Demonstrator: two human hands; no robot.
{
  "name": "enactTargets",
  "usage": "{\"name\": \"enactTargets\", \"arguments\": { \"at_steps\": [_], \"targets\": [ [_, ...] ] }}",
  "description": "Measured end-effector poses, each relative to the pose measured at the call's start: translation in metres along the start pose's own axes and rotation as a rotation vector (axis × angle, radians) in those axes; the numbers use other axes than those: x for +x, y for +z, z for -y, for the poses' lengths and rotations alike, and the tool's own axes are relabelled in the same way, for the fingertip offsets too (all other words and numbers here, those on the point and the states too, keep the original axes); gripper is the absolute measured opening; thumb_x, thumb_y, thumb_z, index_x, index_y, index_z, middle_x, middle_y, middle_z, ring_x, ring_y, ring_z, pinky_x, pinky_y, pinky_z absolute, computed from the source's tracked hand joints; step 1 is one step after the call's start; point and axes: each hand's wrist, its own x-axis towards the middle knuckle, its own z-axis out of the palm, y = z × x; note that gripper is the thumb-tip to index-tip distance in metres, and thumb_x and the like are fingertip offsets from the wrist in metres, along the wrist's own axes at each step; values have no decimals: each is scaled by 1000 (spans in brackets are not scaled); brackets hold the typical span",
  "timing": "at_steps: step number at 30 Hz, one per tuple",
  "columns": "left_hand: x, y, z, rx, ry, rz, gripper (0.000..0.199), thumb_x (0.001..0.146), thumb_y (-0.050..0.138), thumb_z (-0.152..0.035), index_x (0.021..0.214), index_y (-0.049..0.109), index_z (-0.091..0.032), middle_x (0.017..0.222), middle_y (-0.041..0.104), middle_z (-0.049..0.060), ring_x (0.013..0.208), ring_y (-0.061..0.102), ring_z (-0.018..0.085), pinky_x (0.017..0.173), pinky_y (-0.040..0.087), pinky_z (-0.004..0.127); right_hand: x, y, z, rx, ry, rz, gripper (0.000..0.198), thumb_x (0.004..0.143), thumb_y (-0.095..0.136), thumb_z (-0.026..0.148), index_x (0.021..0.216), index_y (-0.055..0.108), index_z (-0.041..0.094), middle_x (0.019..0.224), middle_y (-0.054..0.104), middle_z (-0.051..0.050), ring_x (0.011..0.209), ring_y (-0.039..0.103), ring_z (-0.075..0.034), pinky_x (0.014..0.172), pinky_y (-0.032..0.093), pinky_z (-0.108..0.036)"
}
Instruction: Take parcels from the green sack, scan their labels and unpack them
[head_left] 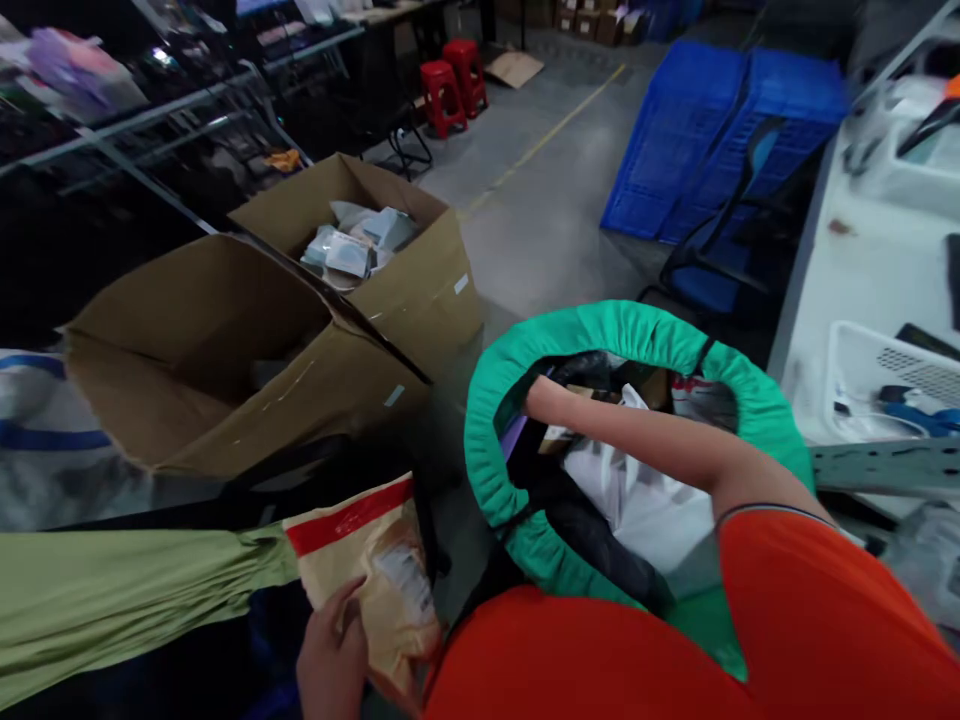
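My left hand [334,645] grips a tan mailer [375,560] with a red strip along its top and a white label on its front. Thumb and fingertips press against the mailer's lower left side. Stretched across my body, my right arm reaches into a round sack [600,325] with a gathered green rim. At the sack's left inner wall, my right hand [541,398] dips below the rim, and its fingers are hidden. Beneath the arm lie a white plastic bag [652,510], dark bags and other packages.
Two large cardboard boxes [337,390] stand to the left; the farther one contains small packages [352,250]. Pale green cloth [135,600] stretches in from the left. Blue crates [675,130], a chair [720,260] and a white table [847,270] are on the right. Red stools [444,98] stand farther back.
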Motion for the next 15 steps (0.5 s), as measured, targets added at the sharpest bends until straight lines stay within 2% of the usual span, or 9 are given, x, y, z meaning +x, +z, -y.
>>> {"name": "enactTargets", "arguments": {
  "at_steps": [2,5,8,10,13,15],
  "targets": [
    [5,1,-6,-27,32,-3,44,80,46,-43,107,74,-21,103,69,9,96,67,27,82,52,35,-39,-13,8,-112,62,-5,23,94,46,8,97,69,10,90,70,-14,90,64,-23,83,49,-39],
    [12,-1,-16,-68,96,6,45,81,43,-42,107,73,-20,106,69,9,98,66,27,83,52,34,-115,-40,16,-243,202,-113,23,86,54,9,100,71,13,92,72,-15,92,65,-26,80,47,-38],
    [19,-5,-28,-115,157,10,45,81,42,-41,108,73,-21,113,69,8,101,66,26,82,51,34,-193,-72,23,-241,415,-381,37,75,59,11,110,71,17,106,74,-12,99,65,-27,87,47,-37],
    [24,-8,-37,-156,181,4,45,82,43,-39,110,72,-22,117,69,7,103,66,26,81,51,34,-238,-88,29,-215,631,-572,41,73,59,14,111,72,19,107,75,-9,98,66,-27,86,48,-37],
    [32,-15,-56,-217,218,-35,42,83,44,-39,110,72,-24,119,70,5,101,67,26,80,51,34,-290,-98,42,-77,1013,-833,43,68,60,21,109,73,23,91,75,-4,83,66,-25,73,48,-33],
    [36,-25,-72,-277,282,-93,40,84,46,-40,106,74,-24,116,71,4,100,67,27,83,52,36,-311,-94,56,138,1145,-1033,37,66,64,27,102,73,22,81,73,-2,73,63,-22,66,47,-30]
  ]
}}
